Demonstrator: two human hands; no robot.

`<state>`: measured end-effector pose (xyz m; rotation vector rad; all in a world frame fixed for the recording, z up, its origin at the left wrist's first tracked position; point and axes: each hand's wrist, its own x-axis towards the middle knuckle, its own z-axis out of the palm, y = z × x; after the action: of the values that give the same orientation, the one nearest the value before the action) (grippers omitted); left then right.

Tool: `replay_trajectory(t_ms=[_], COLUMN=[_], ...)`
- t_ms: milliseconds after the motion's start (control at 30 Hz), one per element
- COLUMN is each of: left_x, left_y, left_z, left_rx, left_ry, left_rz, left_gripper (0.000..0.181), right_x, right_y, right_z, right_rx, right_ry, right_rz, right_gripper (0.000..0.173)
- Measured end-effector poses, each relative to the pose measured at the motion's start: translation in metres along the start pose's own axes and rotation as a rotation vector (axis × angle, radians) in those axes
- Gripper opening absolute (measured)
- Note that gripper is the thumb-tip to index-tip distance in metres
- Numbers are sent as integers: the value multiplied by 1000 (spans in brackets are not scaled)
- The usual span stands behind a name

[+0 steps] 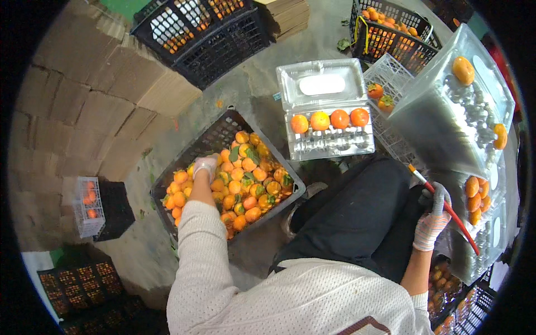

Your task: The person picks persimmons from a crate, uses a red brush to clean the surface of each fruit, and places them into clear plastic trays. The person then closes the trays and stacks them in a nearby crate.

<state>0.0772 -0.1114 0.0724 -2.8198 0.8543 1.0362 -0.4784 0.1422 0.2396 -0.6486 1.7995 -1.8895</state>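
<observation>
My left hand (pixel 205 165), in a pale glove, reaches into a black plastic crate (pixel 296 188) and touches the heap of orange persimmons (pixel 234 187). Its fingers are partly hidden, so whether they grip a fruit is unclear. Green leaves lie among the persimmons. My right hand (pixel 433 220), in a striped glove with grey fingers, is closed around a slim red brush (pixel 464 232) with a pale, orange-tipped end. Beyond my knee, an open clear plastic clamshell tray (pixel 331 144) has one row of persimmons (pixel 319 121) at its hinge side and bare cups in front.
Stacked clear clamshell trays (pixel 439 113) rise at my right, some holding loose persimmons (pixel 474 197). A white lattice crate (pixel 389 134) stands beside the open tray. Black fruit crates (pixel 395 39) stand farther off. Flattened cardboard stacks (pixel 96 83) line the left.
</observation>
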Motion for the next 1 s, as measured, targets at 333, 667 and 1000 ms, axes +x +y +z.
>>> replay_trajectory(t_ms=[333,667,1000], left_x=[-192,-407,-481], left_y=[-17,87,96], left_z=[39,105,158], left_rx=[-1689,-1339,-941], left_ry=[-1163,-1988,-2043], left_rz=[364,260,252], left_gripper=[48,59,63], right_x=[5,21,78], right_y=[-7,14,224], right_z=[-13,-152,-223], right_rx=[-112,-326,-445], right_ry=[-94,418,180], right_rz=[-198,-263,110], right_gripper=[24,12,22])
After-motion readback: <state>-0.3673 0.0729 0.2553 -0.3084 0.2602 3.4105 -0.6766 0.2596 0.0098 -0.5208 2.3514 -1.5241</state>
